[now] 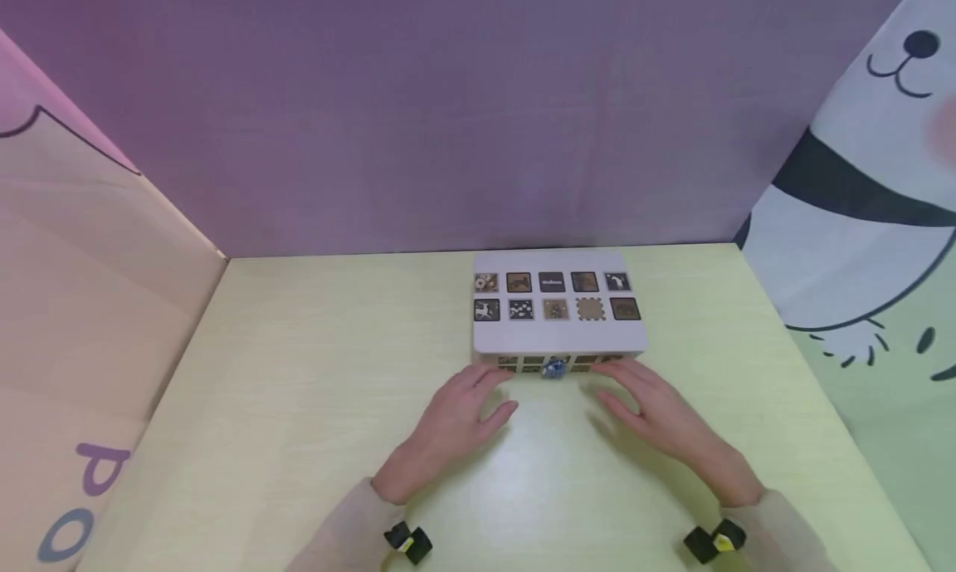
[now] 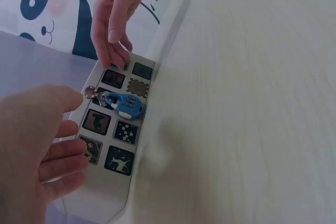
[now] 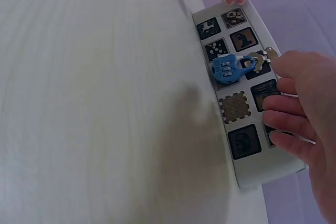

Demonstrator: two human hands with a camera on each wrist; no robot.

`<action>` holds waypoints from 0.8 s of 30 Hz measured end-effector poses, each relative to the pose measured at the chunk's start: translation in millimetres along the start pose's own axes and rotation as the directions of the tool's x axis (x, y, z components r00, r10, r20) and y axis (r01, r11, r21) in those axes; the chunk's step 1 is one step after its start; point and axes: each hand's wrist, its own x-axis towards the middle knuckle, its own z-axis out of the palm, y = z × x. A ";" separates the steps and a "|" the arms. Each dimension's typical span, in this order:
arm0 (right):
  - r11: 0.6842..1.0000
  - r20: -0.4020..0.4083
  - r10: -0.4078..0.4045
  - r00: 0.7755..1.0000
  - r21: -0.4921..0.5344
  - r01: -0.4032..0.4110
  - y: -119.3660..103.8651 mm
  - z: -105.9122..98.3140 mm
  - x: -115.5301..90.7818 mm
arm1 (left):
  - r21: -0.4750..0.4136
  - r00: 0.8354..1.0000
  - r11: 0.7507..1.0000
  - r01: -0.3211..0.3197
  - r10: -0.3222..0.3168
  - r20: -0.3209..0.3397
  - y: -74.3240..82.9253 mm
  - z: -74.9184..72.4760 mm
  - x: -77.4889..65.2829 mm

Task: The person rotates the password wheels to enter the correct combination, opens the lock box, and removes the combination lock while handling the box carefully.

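A white box [image 1: 553, 338] with rows of dark and brown square pictures stands toward the back of the table, right of the middle. From the metal clasp [image 3: 258, 62] on its front hangs a small blue combination padlock [image 1: 553, 368], its number dials showing in the right wrist view. My left hand [image 1: 465, 413] is at the box's front left, fingers loosely bent and spread near the front face. Mirroring it, my right hand [image 1: 653, 410] is at the front right, fingertips close to the picture squares. Neither hand holds anything.
The pale wooden table [image 1: 321, 389] reaches to a purple cloth wall [image 1: 418, 124] behind the box. Printed cloth hangs on both sides, with a panda figure [image 1: 859, 248] at the right. Each sleeve has a black strap [image 1: 407, 542] at the wrist.
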 end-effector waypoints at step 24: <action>0.987 0.064 0.088 0.994 0.129 -0.096 1.5 19.2 2.7 | -0.029 0.978 0.993 0.118 -0.111 0.178 18.2 17.4 10.3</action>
